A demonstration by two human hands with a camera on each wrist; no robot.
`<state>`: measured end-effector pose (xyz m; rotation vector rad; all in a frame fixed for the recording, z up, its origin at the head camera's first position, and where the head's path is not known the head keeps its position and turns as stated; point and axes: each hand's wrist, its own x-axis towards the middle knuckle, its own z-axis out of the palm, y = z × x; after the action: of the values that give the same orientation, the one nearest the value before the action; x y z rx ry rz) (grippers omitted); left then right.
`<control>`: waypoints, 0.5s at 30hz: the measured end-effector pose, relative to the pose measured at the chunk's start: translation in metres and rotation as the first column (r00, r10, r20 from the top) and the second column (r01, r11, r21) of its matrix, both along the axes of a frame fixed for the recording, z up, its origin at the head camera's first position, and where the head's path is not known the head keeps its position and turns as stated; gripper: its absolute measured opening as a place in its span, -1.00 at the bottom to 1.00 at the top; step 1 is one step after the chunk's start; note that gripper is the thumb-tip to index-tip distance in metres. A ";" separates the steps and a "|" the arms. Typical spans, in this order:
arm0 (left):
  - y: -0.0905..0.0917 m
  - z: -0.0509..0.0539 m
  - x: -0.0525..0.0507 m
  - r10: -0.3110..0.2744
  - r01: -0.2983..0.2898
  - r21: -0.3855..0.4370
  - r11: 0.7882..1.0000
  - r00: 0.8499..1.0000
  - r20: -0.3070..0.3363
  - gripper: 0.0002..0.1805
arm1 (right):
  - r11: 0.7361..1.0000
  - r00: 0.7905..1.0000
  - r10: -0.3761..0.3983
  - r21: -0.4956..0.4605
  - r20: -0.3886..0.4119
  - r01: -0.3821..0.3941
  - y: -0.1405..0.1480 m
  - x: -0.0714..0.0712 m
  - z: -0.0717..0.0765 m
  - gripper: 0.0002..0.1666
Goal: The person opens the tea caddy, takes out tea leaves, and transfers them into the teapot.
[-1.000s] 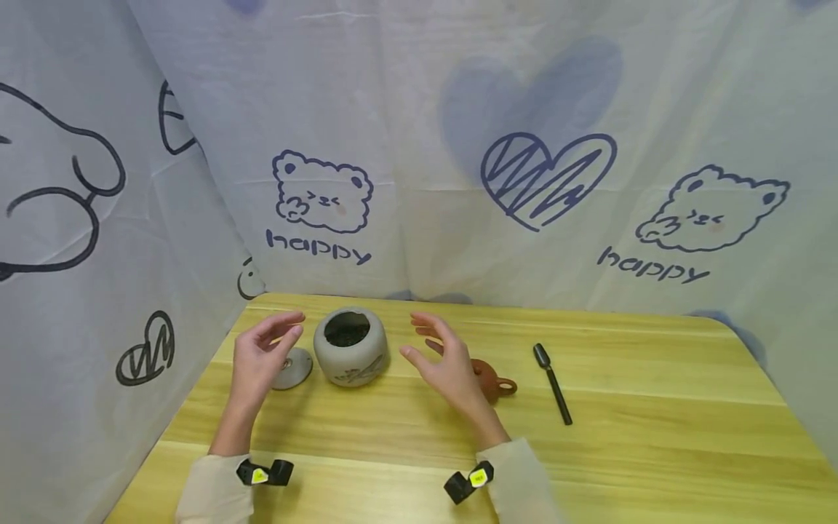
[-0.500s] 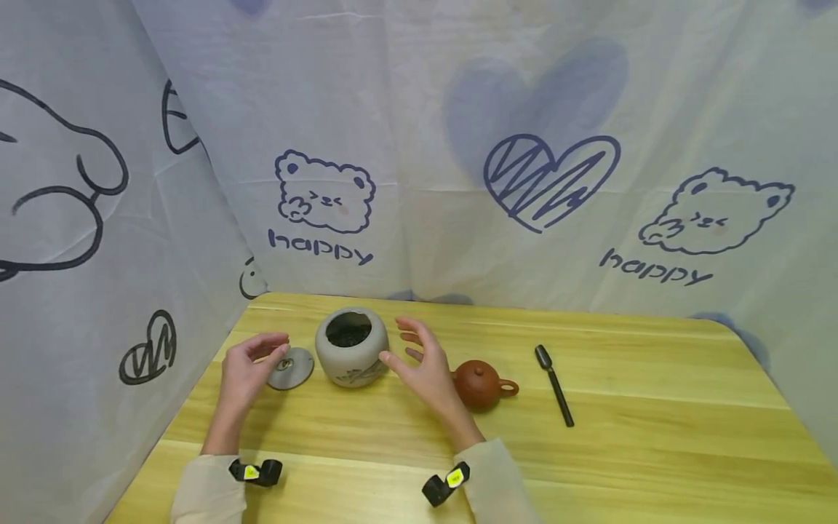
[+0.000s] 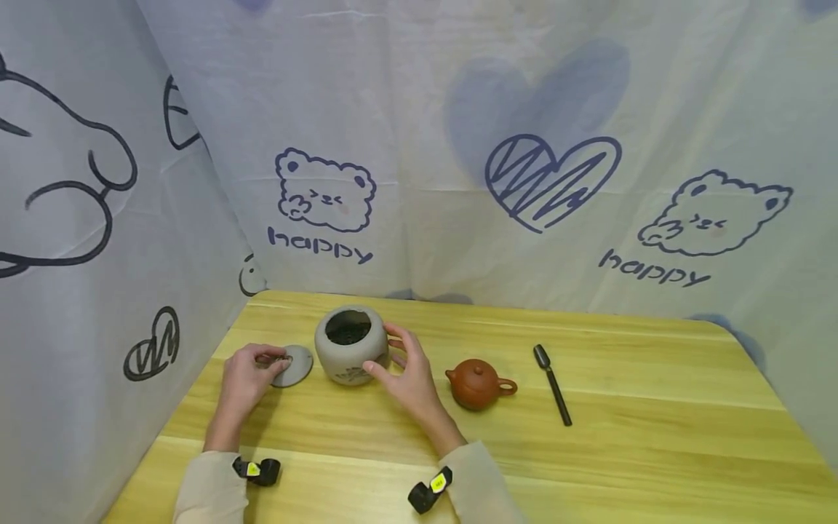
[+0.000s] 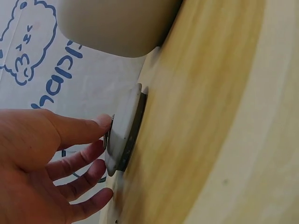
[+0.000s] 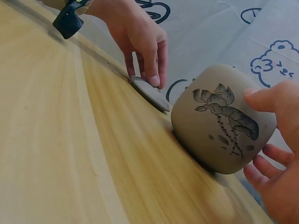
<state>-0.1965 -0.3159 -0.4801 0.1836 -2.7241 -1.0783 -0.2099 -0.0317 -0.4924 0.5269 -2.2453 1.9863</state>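
Note:
A round grey tea jar (image 3: 340, 358), with dark loose contents, stands uncovered at the table's left. My right hand (image 3: 412, 386) holds it from the right side, thumb at its front and fingers round the far side. In the right wrist view, a dark lotus drawing (image 5: 229, 114) shows on its wall. Left of the jar lies its flat grey lid (image 3: 298, 365). My left hand (image 3: 242, 382) pinches the small metal ring (image 4: 107, 135) on top of that lid; the left wrist view shows the other fingers loosely bent beside it.
A reddish-brown teapot (image 3: 476, 386) stands right of my right hand, its handle facing right. Farther right lies a dark tea scoop (image 3: 555, 386). Printed cloth (image 3: 419, 145) hangs behind the wooden table (image 3: 622, 437) and along its left side.
My right hand has moved left from in front of the teapot onto the jar, uncovering the teapot. My left hand has come down to the lid's ring.

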 end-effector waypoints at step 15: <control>0.004 0.006 0.000 -0.026 0.026 -0.112 0.993 1.000 0.002 -0.87 | 0.999 0.999 -0.040 -0.002 0.000 0.040 -0.004 -0.001 -0.006 -0.21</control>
<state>-0.1964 -0.3115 -0.4742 0.1311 -2.7849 -0.9289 -0.2105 -0.0354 -0.4985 0.4779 -2.2357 1.9698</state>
